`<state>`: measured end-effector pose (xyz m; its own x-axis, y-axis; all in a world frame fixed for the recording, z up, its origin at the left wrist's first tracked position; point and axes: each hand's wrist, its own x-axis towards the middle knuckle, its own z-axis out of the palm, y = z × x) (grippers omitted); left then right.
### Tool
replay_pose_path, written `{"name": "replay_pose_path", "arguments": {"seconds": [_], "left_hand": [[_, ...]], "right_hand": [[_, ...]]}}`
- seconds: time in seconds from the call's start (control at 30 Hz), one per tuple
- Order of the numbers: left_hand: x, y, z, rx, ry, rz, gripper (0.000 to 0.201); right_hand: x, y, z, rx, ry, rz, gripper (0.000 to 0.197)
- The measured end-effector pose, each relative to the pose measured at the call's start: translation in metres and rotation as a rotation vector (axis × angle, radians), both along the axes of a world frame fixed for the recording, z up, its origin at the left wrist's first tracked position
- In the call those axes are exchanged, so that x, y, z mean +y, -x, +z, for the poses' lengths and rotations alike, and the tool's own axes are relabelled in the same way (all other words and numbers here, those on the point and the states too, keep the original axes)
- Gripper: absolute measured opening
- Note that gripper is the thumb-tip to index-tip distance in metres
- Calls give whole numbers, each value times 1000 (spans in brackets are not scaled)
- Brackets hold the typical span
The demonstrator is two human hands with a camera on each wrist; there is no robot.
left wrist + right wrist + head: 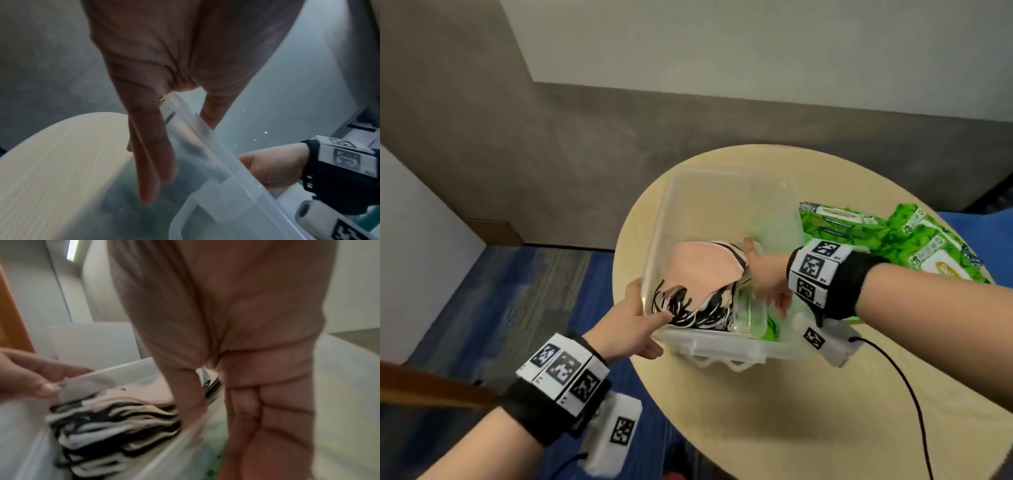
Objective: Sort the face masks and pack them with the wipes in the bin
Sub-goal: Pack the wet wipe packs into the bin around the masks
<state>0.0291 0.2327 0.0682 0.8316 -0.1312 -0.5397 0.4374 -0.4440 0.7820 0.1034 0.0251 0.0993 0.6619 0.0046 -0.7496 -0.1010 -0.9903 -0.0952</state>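
Head view: left hand (pixel 631 330) pinching clear bin (pixel 726 346) rim, thumb inside; right hand (pixel 765 274) gripping mask stack (pixel 703 270) inside bin; wipes packs (pixel 887 236) beside bin.

Even, soft indoor light in the head view; both wrist views are dimmer, motion-blurred and edge-warped.

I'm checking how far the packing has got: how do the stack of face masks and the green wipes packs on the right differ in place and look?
The stack of face masks sits inside the clear bin; those wipes packs lie outside it on the table. The masks are pink, white and black with loose ear loops; the wipes packs are bright green printed wrappers. The right hand reaches beside the masks; nothing touches the packs.
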Motion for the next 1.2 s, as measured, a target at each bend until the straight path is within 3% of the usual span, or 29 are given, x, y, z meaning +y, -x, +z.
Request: {"name": "replay_pose_path", "arguments": {"seconds": [0.07,0.13,0.23,0.33,0.53,0.63,0.77,1.0,1.13,1.2], "left_hand": [[3,1,-2,10,61,-2,83],[7,4,-2,8,130,-12,105],[9,7,-7,-82,116,-50,126],[8,7,-14,-191,77,-99,133],[7,3,-28,-231,72,-123,139],[9,2,-28,-240,71,-130,139],[6,2,-29,-250,63,-131,143],[3,1,-28,-271,47,-136,144],[2,-4,-27,-284,14,-139,145],[0,-7,-26,-275,23,-131,144]], "right_hand": [[4,-3,16,23,94,49,70],[12,-23,34,-76,211,220,42],[18,-65,36,-192,225,329,66],[23,-87,15,-73,161,357,74],[31,-102,-31,288,-11,195,58],[35,-99,-37,350,-57,158,46],[39,-92,-35,371,-46,155,47],[43,-85,-34,311,-47,222,52],[40,-89,-21,98,-80,316,33],[38,-87,-17,12,-107,343,36]]}}
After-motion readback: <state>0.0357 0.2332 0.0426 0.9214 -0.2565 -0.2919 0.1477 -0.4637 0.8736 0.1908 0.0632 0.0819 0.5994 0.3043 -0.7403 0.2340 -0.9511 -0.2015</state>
